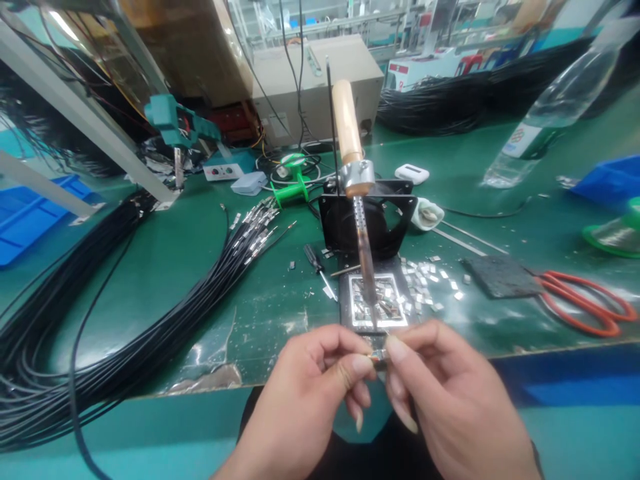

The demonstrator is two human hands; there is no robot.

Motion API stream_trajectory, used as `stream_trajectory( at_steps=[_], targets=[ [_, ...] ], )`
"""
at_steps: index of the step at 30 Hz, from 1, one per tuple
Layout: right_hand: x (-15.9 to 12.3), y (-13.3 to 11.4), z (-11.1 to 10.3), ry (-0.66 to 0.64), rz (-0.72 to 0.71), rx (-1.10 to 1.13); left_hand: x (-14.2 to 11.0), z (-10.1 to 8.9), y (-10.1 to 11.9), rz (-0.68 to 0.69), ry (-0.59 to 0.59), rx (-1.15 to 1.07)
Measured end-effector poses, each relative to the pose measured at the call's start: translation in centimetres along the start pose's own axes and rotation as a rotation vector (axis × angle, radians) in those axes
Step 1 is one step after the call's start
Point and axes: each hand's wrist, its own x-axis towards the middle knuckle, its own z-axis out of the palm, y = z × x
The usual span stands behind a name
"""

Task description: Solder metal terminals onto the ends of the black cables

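My left hand point(325, 380) is closed, thumb and forefinger pinching a small metallic piece point(380, 357) with a bit of orange at its left end. It looks like a connector on a cable end, though fingertips cover most of it. From the other side my right hand point(435, 380) pinches the same piece; a dark strand, perhaps its cable, shows below. Just above the fingertips, a wooden-handled soldering iron point(367, 260) is held upright, tip down, in a metal clamp. Behind its tip lies a pale-rimmed square tray point(354, 313) of small metal bits.
A bundle of black cables point(200, 300) with metal ends lies left. Loose metal pieces point(425, 280), a screwdriver point(315, 260), a black fan point(333, 227), orange-handled scissors point(590, 300), a plastic bottle point(545, 127) and a solder spool point(617, 233) are on the green bench point(280, 300).
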Motion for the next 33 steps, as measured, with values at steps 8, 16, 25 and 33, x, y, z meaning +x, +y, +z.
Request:
stream_trajectory(
  at_steps=[8, 16, 25, 33],
  targets=[
    [-1.8, 0.5, 0.0, -0.056, 0.119, 0.125, -1.2, 0.5, -1.4, -0.045, -0.059, -0.288],
    [-1.8, 0.2, 0.5, -0.037, 0.104, 0.088, -1.9, 1.3, -2.0, -0.114, -0.087, -0.445],
    [-1.4, 0.4, 0.8, 0.010, 0.076, 0.102, -2.2, 1.5, -2.2, -0.017, -0.031, -0.295],
    [-0.1, 0.5, 0.5, 0.091, 0.035, 0.053, -1.5, 1.1, -1.6, 0.196, 0.211, 0.191]
  ],
)
